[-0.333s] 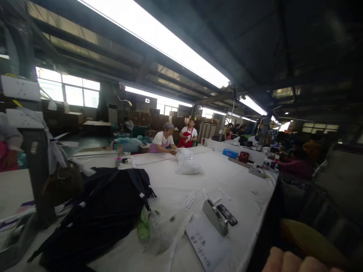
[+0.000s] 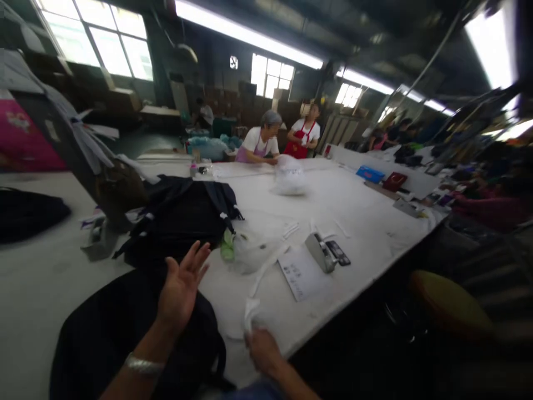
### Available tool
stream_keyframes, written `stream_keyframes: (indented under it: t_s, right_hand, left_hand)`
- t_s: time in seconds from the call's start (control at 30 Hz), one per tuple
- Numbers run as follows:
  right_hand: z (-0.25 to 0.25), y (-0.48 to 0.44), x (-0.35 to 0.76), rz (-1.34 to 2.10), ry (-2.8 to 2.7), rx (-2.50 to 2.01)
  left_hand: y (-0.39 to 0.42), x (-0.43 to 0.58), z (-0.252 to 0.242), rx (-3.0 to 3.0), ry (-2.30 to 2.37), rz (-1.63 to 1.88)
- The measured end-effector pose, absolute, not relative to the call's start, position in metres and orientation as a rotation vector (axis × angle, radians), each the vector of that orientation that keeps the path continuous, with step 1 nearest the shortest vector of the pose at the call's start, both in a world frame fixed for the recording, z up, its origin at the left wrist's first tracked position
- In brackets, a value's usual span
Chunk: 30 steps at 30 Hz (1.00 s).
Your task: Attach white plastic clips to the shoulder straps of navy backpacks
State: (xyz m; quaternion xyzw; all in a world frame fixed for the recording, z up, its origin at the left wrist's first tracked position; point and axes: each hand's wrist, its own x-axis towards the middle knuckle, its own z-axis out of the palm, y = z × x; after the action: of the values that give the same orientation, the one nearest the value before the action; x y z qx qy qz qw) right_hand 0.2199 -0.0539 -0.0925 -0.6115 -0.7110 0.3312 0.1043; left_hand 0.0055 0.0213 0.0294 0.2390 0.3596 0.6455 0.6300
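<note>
My left hand [image 2: 180, 290] is raised with its fingers spread, palm turned inward, in front of a black bag [image 2: 108, 328]. That bag lies on the white-covered table close to me. At the front edge, my right hand [image 2: 265, 351] is closed around the lower end of a white strip [image 2: 251, 312], which is blurred. A second dark bag with straps [image 2: 183, 214] lies farther off. Beside it is a clear plastic bag [image 2: 247, 253] with a green item [image 2: 227, 246] at its left side.
A tape dispenser [image 2: 320, 251] stands by a white sheet with handwriting [image 2: 300, 275] and a dark phone-like object [image 2: 338, 253]. Across the table, a person in a purple apron [image 2: 258, 141] touches a white plastic bundle [image 2: 289, 176]. A yellowish stool [image 2: 452, 303] is at right; a post [image 2: 70, 144] rises at left.
The view has tilted down and turned. My left hand and the near black bag have come into view. My right hand, earlier at the lower right corner, is now at the table edge on the strip.
</note>
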Motion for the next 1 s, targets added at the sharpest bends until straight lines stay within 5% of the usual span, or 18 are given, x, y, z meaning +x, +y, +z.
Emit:
stream_keyframes:
  t_s: [0.27,0.4,0.5,0.67,1.0]
  right_hand:
    - [-0.148,0.011,0.284,1.372,-2.265,-2.041]
    - [-0.156,0.027,0.313,0.965,-2.362,-2.250]
    - [-0.164,0.031,0.311,0.774,-2.353,-2.049]
    - [-0.188,0.032,0.264,1.063,-2.483,-1.580]
    - [-0.210,0.015,0.228,0.887,-2.875,-1.650]
  left_hand:
    - [-0.034,0.010,-0.066,0.162,1.207,1.157]
    - [-0.067,0.009,-0.095,0.065,1.364,1.116]
    - [-0.093,0.004,-0.105,-0.006,1.499,1.147]
    - [-0.131,0.007,-0.110,-0.049,1.633,1.169]
    - [-0.180,-0.007,-0.107,-0.039,1.773,1.130]
